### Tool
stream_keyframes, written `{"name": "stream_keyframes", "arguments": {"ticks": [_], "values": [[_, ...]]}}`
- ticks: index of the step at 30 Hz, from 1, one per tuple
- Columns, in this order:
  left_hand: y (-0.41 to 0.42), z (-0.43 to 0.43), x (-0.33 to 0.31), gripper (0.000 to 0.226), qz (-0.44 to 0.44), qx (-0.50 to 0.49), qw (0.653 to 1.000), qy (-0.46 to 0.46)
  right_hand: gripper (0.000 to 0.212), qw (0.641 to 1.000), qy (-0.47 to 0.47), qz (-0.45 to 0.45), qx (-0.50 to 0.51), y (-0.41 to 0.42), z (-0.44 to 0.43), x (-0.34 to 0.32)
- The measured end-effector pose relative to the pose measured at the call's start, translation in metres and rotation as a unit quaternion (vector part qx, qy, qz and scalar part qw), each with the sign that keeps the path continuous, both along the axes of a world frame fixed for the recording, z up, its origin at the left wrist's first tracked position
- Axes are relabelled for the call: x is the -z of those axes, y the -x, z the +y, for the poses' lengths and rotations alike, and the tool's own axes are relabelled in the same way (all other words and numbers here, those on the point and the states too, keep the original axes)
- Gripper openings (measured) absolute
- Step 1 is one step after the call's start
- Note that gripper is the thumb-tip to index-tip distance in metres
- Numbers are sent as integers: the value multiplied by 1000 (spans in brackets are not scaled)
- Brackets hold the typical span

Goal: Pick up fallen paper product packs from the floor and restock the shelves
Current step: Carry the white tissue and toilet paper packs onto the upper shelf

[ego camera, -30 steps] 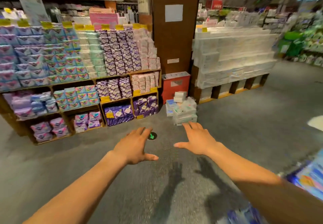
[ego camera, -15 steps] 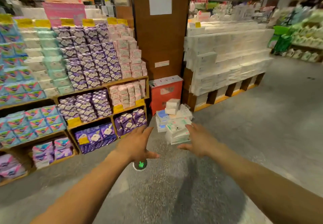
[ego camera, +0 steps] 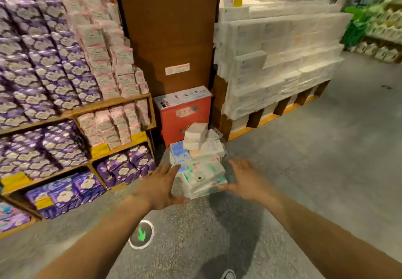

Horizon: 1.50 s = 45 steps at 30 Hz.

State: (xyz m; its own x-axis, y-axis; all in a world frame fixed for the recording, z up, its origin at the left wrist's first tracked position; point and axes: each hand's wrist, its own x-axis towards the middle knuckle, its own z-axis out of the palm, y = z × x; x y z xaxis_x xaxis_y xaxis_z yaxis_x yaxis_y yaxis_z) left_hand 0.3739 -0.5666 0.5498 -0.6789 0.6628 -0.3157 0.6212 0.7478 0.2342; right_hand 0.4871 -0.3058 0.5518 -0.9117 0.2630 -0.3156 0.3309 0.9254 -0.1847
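- Closed right in on the shelves (ego camera: 113,104), now looming far nearer than a second ago.
- Spread fingers on the left hand (ego camera: 161,186), brought up beside the front pack (ego camera: 203,177); touching or not, cannot tell.
- Lying on the floor (ego camera: 304,169), in the pile (ego camera: 195,139) by the red box (ego camera: 185,115).
- Spread too, the right hand (ego camera: 245,179), at the pack's other side.
- Nothing gripped; ready to scoop and restock.

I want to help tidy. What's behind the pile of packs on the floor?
A red box stands behind the pile, in front of a brown pillar. The pile covers the box's lower right corner.
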Motion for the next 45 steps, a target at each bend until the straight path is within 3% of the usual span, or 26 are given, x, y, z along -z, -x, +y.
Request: {"name": "stream_keyframes", "arguments": {"ticks": [7,12,16,20,24,27,30,33,35,40,45], "values": [[105,88,55,153,-44,-86,995,-16,101,998,2,-50,-41,145,122,34],[182,140,108,139,-75,-133,988,-10,99,997,8,-66,-41,241,180,97],[247,181,184,137,-97,-159,983,0,97,995,28,-88,-26,308,221,171],[299,213,283,116,-127,-191,973,3,92,992,65,-103,-15,364,259,269],[333,232,391,120,-135,-230,964,-2,81,990,96,-99,-9,404,291,378],[358,246,495,126,-151,-279,948,-2,72,982,142,-126,9,436,321,490],[373,260,596,126,-167,-312,935,-20,79,979,172,-111,0,464,348,601],[378,271,679,129,-194,-346,917,-35,72,974,196,-115,10,479,357,677],[379,278,720,138,-221,-368,902,-41,84,970,210,-120,9,487,360,715],[384,283,772,152,-229,-445,863,-72,109,949,286,-131,14,501,372,781],[377,279,771,164,-270,-495,806,-180,68,928,351,-117,32,495,369,783]]}}
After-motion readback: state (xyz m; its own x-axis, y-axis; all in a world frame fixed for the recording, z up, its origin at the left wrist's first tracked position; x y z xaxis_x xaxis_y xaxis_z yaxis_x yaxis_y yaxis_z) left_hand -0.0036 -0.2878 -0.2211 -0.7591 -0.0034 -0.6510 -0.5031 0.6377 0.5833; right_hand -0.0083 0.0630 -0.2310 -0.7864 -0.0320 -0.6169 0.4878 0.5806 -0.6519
